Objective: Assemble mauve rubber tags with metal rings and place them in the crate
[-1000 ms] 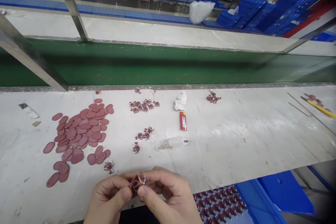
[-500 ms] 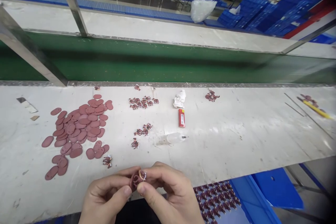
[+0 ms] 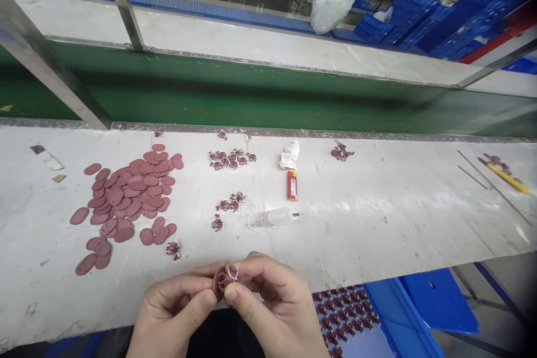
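My left hand (image 3: 178,303) is closed, pinching a reddish-brown oval disc (image 3: 217,285) between thumb and fingers near the table's front edge. Against the disc's face, my right hand (image 3: 274,302) grips a small dark-brown figurine (image 3: 230,275) with a white and gold band. The two pieces touch; whether they are joined I cannot tell. A big heap of similar oval discs (image 3: 130,190) lies to the left. One loose figurine (image 3: 173,249) rests just beyond my left hand, and small clusters of figurines (image 3: 229,159) lie farther back.
A clear squeeze bottle (image 3: 282,216) with a thin tip lies mid-table, below a red lighter (image 3: 292,185) and crumpled white tissue (image 3: 289,155). At lower right, a blue bin (image 3: 388,307) holds rows of brown figures. A yellow-handled tool (image 3: 509,177) lies far right. Metal posts (image 3: 54,61) rise at left.
The view has shifted slightly, so the table items appear a little higher and farther right. Both hands keep their pinch on the disc and figurine, with hardly any change in grip.
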The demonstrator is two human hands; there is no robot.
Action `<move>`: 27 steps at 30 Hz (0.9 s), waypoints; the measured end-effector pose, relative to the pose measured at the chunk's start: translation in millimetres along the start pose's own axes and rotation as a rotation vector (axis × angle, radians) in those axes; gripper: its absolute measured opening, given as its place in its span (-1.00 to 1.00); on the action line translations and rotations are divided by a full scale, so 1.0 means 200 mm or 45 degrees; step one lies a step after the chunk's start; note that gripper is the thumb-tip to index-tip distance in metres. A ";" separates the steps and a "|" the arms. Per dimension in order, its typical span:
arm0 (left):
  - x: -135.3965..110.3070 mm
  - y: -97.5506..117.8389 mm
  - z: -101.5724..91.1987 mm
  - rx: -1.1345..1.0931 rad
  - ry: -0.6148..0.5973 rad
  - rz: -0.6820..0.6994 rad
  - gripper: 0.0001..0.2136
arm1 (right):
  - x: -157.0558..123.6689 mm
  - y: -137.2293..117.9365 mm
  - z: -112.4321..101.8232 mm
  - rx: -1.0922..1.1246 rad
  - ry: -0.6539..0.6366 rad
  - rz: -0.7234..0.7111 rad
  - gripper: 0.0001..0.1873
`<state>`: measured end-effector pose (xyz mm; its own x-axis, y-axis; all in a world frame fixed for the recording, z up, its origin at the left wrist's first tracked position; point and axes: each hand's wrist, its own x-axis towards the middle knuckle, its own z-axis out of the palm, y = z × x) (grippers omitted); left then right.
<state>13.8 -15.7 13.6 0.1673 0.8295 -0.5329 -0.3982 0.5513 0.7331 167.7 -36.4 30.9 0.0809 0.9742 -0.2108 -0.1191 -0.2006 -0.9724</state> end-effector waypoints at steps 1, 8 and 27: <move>0.00 0.00 0.00 0.001 0.013 0.004 -0.74 | 0.00 0.00 0.00 -0.007 0.009 -0.022 -0.94; -0.02 -0.01 -0.01 0.006 0.070 0.034 -0.74 | -0.02 0.03 0.03 -0.010 0.063 -0.098 -0.95; 0.00 -0.11 -0.09 0.014 -0.055 0.203 -0.88 | 0.03 0.10 0.07 0.344 -0.005 0.020 -0.94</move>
<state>6.8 -29.6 -10.9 0.1415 0.9096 -0.3907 -0.4132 0.4129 0.8116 151.1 -33.9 11.6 0.0735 0.9717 -0.2246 -0.3802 -0.1809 -0.9070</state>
